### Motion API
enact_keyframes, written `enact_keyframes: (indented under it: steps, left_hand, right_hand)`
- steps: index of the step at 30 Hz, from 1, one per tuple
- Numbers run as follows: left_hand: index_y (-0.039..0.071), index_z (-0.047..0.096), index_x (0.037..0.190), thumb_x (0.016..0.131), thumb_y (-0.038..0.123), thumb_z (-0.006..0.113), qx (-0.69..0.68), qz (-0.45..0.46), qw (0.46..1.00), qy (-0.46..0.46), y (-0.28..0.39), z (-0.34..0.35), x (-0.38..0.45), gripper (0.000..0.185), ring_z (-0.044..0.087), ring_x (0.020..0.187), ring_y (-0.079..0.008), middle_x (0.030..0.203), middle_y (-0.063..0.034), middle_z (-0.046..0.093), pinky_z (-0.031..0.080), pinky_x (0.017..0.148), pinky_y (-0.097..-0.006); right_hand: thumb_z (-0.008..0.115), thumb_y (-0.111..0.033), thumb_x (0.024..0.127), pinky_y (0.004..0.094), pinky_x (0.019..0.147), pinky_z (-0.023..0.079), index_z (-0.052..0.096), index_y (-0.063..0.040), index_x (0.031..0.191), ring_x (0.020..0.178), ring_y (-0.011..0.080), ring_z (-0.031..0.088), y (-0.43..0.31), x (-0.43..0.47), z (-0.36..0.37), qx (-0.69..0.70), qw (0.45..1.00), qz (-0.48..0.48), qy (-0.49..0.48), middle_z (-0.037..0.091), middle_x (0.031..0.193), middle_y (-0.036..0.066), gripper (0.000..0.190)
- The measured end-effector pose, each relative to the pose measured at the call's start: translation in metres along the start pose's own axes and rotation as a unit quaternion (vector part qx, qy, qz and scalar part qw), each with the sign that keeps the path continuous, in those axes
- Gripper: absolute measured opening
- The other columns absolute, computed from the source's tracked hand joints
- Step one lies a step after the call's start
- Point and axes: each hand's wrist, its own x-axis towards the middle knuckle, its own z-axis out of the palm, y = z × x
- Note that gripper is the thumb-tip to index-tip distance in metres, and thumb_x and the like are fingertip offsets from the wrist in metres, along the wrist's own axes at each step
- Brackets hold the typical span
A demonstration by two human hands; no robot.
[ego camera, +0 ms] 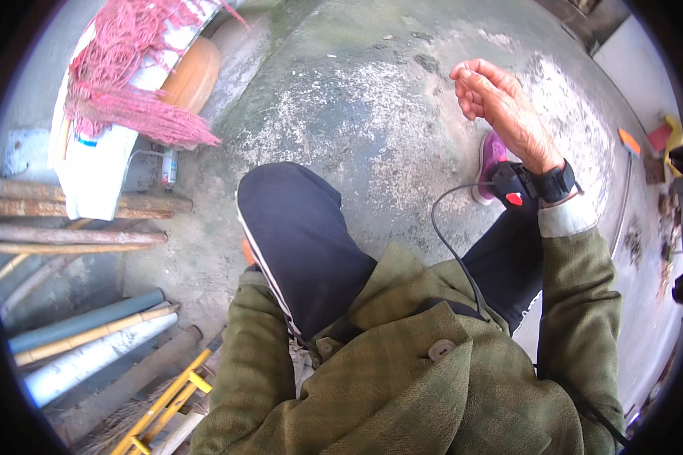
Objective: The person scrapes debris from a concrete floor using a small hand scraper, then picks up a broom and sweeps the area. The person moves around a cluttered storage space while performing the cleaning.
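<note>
My right hand (492,108) is raised above the concrete floor at the upper right, its fingers bent and close together, with a black band and a small device at the wrist. Whether anything thin is between its fingertips cannot be told. Most of my left hand (246,252) is hidden behind my left knee; only a bit of skin and a dark wristband show. Pink stringy fibre strands (142,114) lie at the upper left over a white surface (97,182), one bundle hanging past its edge. A pink shoe (492,151) shows below my right hand.
Several poles and pipes (91,338) lie at the left, near a yellow metal frame (171,398). A round brown object (196,74) and a spray can (169,168) are beside the white surface. A long-handled tool with an orange head (629,141) rests at the right.
</note>
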Motion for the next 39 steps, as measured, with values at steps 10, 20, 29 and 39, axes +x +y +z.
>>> enact_keyframes:
  steps: [10,20,29,39]
  left_hand:
    - [0.000,0.063,0.073,0.079,0.017,0.063,0.151,0.030,0.985,-0.080,0.010,0.032,-0.105,0.017,0.050,0.056,-0.0151,0.060,-0.0069,0.059,0.041,0.051,-0.0335]
    - [-0.003,0.055,0.069,0.085,0.024,0.060,0.048,-0.018,0.999,-0.003,0.044,0.068,-0.111,0.032,0.034,0.052,-0.0111,0.050,-0.0085,0.041,0.034,0.046,-0.0335]
    - [-0.002,0.059,0.072,0.083,0.026,0.061,0.073,0.109,0.989,-0.062,0.130,0.150,0.029,0.030,0.051,0.053,-0.0365,0.062,-0.0241,0.055,0.040,0.050,-0.0418]
    - [-0.002,0.058,0.071,0.080,0.024,0.063,0.089,0.128,0.986,-0.058,0.080,0.144,-0.018,0.028,0.053,0.052,-0.0352,0.060,-0.0227,0.055,0.041,0.050,-0.0425]
  right_hand:
    - [0.050,-0.026,0.094,0.0179,0.063,0.041,0.057,-0.004,0.100,0.068,0.0043,0.049,0.020,-0.017,-0.023,0.086,0.995,0.020,0.053,0.052,0.078,-0.003,0.024]
    - [0.052,-0.021,0.093,0.0173,0.059,0.039,0.057,-0.006,0.099,0.067,0.0043,0.050,0.066,-0.003,-0.048,0.070,0.974,0.157,0.150,0.055,0.082,-0.003,0.017]
    - [0.050,-0.021,0.093,0.0175,0.057,0.038,0.057,-0.006,0.096,0.063,0.0039,0.047,0.061,0.008,-0.036,0.048,0.977,0.159,0.130,0.052,0.076,-0.004,0.017]
    - [0.050,-0.020,0.093,0.0180,0.056,0.039,0.056,-0.005,0.094,0.059,0.0051,0.047,0.036,-0.020,-0.034,0.011,0.978,0.136,0.157,0.051,0.071,-0.003,0.016]
